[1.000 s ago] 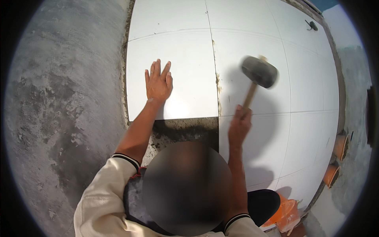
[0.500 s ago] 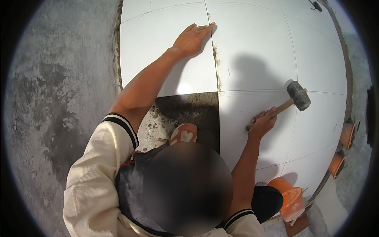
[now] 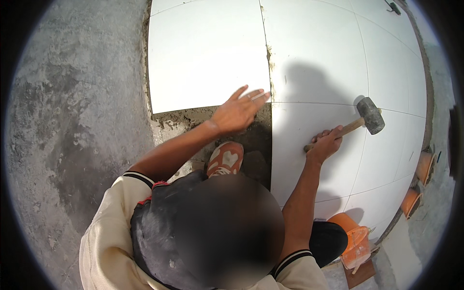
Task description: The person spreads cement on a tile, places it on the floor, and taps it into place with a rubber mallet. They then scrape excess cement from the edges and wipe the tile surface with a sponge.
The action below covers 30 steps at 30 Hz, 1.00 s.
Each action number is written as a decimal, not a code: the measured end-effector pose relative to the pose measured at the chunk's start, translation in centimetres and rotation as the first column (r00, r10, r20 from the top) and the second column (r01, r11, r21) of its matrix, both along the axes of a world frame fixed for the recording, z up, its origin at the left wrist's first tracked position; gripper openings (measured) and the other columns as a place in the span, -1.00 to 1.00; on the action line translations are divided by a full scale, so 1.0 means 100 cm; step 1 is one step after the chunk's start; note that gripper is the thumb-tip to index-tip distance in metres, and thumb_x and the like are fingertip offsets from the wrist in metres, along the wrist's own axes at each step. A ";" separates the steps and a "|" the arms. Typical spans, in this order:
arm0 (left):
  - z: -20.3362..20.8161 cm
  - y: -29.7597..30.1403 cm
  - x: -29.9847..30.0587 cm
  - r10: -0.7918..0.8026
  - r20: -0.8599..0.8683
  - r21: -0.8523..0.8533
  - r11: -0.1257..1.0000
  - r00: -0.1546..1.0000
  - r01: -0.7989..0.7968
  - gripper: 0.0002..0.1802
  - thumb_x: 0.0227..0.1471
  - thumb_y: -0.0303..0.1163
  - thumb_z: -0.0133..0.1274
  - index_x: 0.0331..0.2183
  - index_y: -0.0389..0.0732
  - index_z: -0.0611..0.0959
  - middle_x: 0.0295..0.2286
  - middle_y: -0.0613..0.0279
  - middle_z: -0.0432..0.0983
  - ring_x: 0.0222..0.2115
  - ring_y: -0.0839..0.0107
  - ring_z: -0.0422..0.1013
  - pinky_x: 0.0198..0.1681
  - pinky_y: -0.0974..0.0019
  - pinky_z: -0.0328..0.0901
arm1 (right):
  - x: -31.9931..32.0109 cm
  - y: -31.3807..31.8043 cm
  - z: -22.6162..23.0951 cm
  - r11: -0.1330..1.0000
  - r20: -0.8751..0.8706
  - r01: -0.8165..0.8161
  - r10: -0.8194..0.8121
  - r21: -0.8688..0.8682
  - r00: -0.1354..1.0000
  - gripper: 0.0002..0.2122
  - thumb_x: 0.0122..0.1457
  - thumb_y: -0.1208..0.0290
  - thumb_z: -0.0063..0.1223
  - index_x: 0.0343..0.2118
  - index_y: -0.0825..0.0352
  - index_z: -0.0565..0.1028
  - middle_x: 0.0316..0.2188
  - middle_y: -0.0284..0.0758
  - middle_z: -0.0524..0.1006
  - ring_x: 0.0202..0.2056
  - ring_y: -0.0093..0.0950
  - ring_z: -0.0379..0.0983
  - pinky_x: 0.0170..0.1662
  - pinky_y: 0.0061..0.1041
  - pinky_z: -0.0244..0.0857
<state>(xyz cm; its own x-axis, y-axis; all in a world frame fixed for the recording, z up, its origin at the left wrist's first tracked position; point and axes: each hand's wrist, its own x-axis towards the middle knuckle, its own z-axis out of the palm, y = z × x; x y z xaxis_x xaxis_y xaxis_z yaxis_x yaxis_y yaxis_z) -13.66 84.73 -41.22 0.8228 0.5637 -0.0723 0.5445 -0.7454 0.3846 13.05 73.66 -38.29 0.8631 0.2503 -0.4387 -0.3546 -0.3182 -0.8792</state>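
Observation:
My left hand (image 3: 239, 111) is open, fingers spread, at the near edge of a large white floor tile (image 3: 208, 63). Its fingertips are close to the seam with the tiles on the right; whether they touch is hard to tell. In my right hand (image 3: 325, 145) is a rubber mallet (image 3: 370, 116) with a dark grey head and a wooden handle, the fingers wrapped round the handle. The mallet is over the white tiles to the right. Below my left hand lies an untiled gap (image 3: 258, 140) of dark, rough mortar.
My shoe (image 3: 225, 158), orange and white, stands in the gap. An orange bucket (image 3: 355, 237) is at the lower right, near my knee. Two orange-brown containers (image 3: 412, 202) stand by the right edge. Bare grey concrete (image 3: 82, 130) covers the left. A small dark tool (image 3: 395, 8) lies at the far right.
My left hand has come back toward me, from the middle of the tile seam to the tile's near edge. The mallet in my right hand has barely moved.

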 end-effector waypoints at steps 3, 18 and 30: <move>0.007 -0.026 0.011 0.002 0.057 -0.010 1.000 0.998 -0.002 -0.21 0.31 -0.27 0.08 0.43 -0.23 0.19 0.36 0.08 0.29 0.43 0.24 0.12 0.52 -0.12 -0.07 | -0.001 0.001 -0.002 1.000 -0.006 0.000 0.000 0.009 1.000 -0.59 0.51 -0.05 -0.08 -0.24 0.27 0.28 -0.56 -0.48 0.23 -0.64 -0.63 0.12 -0.62 -0.51 0.07; 0.024 -0.041 0.020 0.101 0.101 0.069 0.992 0.990 -0.108 -0.27 0.28 -0.19 0.13 0.33 -0.36 0.35 0.28 0.03 0.39 0.38 0.17 0.21 0.49 -0.14 -0.04 | -0.002 0.003 0.001 0.999 -0.019 0.042 -0.041 0.006 0.999 -0.59 0.49 -0.04 -0.04 -0.19 0.29 0.29 -0.56 -0.48 0.23 -0.63 -0.63 0.13 -0.60 -0.52 0.09; 0.023 -0.003 -0.034 0.456 0.177 -0.084 0.890 0.872 -0.448 -0.40 0.44 -0.13 -0.13 0.30 -0.33 0.45 0.31 -0.10 0.36 0.39 0.03 0.19 0.50 -0.14 -0.09 | -0.022 -0.001 0.009 0.993 0.066 -0.106 0.110 -0.060 0.992 -0.63 0.52 0.02 -0.10 -0.18 0.31 0.34 -0.56 -0.46 0.28 -0.62 -0.63 0.18 -0.61 -0.50 0.13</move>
